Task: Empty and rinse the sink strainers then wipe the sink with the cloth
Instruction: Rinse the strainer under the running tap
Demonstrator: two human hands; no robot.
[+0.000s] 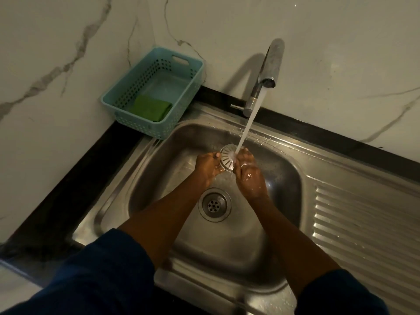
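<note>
Both hands are up over the steel sink basin holding a round slotted strainer right under the running water from the tap. The left hand has its fingers clamped on the strainer's 9 o'clock edge, and the right hand has its fingers clamped on the 3 o'clock edge, so the disc sits tilted between them with the stream hitting its face. The right hand is shiny wet.

Below the hands, toward 6 o'clock, is the open drain in the basin floor. At 10 o'clock from the strainer, a teal perforated basket sits on the dark counter in the corner, touching the sink rim, with a folded green cloth lying inside it. The ribbed drainboard runs off to 3 o'clock. Dark blue sleeves are pushed up the forearms.
</note>
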